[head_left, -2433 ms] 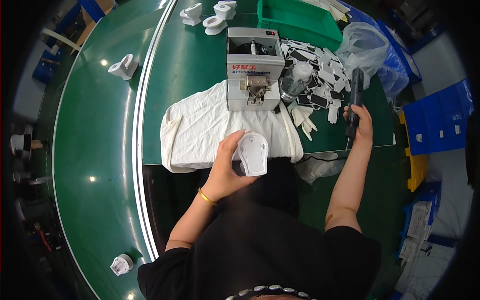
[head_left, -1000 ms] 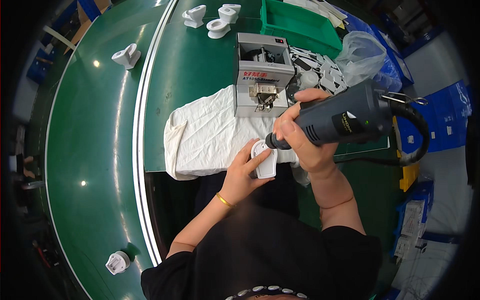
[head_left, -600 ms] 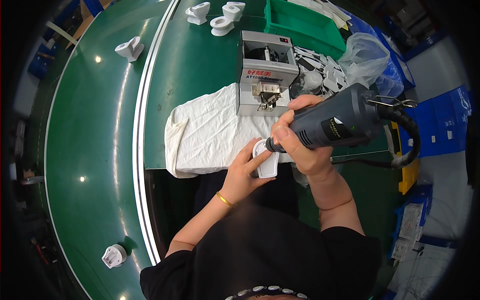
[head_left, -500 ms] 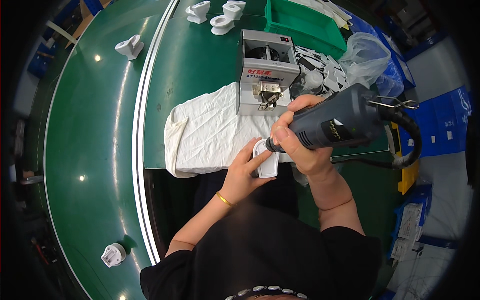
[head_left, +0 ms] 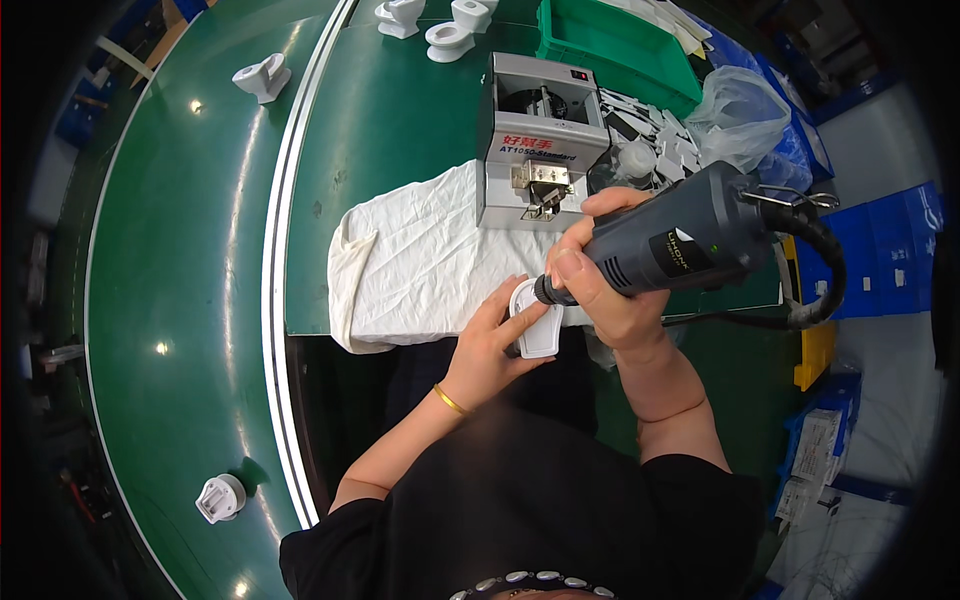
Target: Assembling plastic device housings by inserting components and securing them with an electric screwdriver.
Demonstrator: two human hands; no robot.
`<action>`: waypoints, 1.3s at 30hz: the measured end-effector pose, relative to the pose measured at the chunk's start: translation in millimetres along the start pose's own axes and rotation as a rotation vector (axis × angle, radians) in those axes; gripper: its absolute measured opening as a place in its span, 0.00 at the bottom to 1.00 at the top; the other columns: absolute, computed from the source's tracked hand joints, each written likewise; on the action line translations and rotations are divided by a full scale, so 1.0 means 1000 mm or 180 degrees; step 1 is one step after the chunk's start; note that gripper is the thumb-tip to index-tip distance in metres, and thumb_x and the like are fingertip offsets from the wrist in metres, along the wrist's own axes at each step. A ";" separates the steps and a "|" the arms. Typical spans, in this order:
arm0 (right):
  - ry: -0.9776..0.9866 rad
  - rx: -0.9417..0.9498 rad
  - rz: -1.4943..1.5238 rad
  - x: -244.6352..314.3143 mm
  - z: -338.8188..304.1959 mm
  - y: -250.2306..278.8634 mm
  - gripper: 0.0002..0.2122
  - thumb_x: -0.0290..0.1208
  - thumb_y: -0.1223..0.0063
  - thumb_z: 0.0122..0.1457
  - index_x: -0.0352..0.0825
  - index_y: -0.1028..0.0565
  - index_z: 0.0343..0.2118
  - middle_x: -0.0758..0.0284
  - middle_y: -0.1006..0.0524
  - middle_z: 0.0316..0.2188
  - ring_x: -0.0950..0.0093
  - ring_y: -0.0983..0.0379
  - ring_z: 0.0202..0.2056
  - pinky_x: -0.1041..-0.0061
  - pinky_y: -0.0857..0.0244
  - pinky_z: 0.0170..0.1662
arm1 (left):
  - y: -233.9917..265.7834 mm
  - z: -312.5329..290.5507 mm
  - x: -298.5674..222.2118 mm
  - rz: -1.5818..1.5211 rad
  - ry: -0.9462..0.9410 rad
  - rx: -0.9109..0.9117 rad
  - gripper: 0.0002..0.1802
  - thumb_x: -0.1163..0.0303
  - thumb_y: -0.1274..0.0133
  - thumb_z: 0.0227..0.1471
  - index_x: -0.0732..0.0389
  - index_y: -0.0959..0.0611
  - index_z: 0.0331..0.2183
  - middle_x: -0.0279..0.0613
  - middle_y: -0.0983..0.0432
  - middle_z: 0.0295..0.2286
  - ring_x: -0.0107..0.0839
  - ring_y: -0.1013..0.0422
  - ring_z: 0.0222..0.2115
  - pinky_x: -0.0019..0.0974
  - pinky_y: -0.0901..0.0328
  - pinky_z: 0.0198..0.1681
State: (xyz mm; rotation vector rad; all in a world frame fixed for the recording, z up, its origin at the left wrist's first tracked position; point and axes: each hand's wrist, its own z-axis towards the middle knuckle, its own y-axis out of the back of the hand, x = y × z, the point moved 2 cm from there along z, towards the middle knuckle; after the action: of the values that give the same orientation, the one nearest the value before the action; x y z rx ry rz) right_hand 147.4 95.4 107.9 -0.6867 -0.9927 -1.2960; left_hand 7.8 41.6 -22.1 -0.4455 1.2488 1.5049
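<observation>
My left hand (head_left: pixel 490 345) is closed round a small white plastic part (head_left: pixel 540 335) with a rounded end and a recessed face, held at the table's front edge. In my right hand (head_left: pixel 600 285) is a dark grey electric screwdriver (head_left: pixel 680 235), lying tilted with its cable end to the right. Its black nose (head_left: pixel 546 290) points at the rounded end of the white part, close to my left fingers. Where the bit meets the part is hidden. Beneath and behind my hands a white cloth (head_left: pixel 405 265) covers the table edge.
A grey screw feeder machine (head_left: pixel 535 150) stands just beyond the cloth. Loose white pieces (head_left: pixel 670 150), a green bin (head_left: pixel 620 55) and a clear plastic bag (head_left: pixel 740 115) lie behind it. Several white toilet-shaped pieces (head_left: pixel 450 41) stand farther off; another white piece (head_left: pixel 220 498) sits on the green surface at left.
The whole view has shifted slightly. Both hands keep their hold, and the screwdriver stays at the white part with almost no change in its tilt.
</observation>
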 end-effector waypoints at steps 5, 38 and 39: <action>0.0127 0.0011 0.0181 -0.007 0.000 -0.002 0.17 0.15 0.48 0.55 0.29 0.39 0.46 0.62 0.26 0.25 0.77 0.28 0.26 0.73 0.29 0.33 | -0.001 0.000 0.001 0.0010 0.0021 -0.0006 0.42 0.70 0.27 0.29 0.50 0.22 0.52 0.54 0.37 0.56 0.50 0.32 0.51 0.43 0.33 0.51; -0.1708 -0.2678 -0.1567 -0.200 -0.061 0.327 0.15 0.28 0.43 0.46 0.26 0.22 0.37 0.65 0.22 0.29 0.73 0.27 0.29 0.73 0.35 0.34 | 0.103 -0.004 0.033 0.0362 0.0653 -0.1121 0.27 0.86 0.42 0.40 0.63 0.27 0.46 0.50 0.29 0.50 0.40 0.28 0.48 0.38 0.31 0.48; -0.1607 -0.2677 -0.1681 -0.208 -0.060 0.330 0.13 0.29 0.41 0.48 0.27 0.22 0.36 0.66 0.22 0.28 0.74 0.27 0.29 0.73 0.35 0.34 | 0.120 -0.007 0.049 0.0282 0.0763 -0.1487 0.27 0.86 0.43 0.42 0.64 0.28 0.47 0.47 0.28 0.47 0.37 0.30 0.51 0.37 0.31 0.49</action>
State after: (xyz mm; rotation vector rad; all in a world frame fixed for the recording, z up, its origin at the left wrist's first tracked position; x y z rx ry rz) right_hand 486.4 196.8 -67.2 -1.5170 -1.0478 -2.1033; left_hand -117.0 74.6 -8.0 -0.9086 1.1008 1.8661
